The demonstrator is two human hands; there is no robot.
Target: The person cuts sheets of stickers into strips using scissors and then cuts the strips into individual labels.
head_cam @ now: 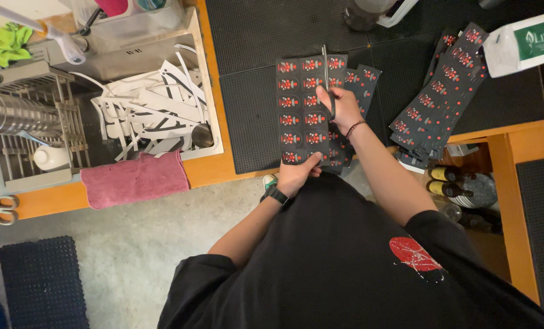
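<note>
My left hand [297, 173], with a black watch on the wrist, pinches the near edge of a black sheet [299, 109] printed with rows of red and white labels. My right hand [340, 108], with a bead bracelet on the wrist, grips scissors [325, 70] whose blades point away from me along the sheet's right column. The sheet lies on a black rubber mat [253, 122]. More cut label strips [363, 82] lie under and to the right of my right hand.
A fanned pile of cut label strips [445, 91] lies at the right, beside a white bag [524, 42]. At the left is a sink [208, 79] full of white paper trimmings, with a pink towel [135, 180], a dish rack [31, 122] and spare scissors [1, 210]. Bottles [454, 183] stand below the counter.
</note>
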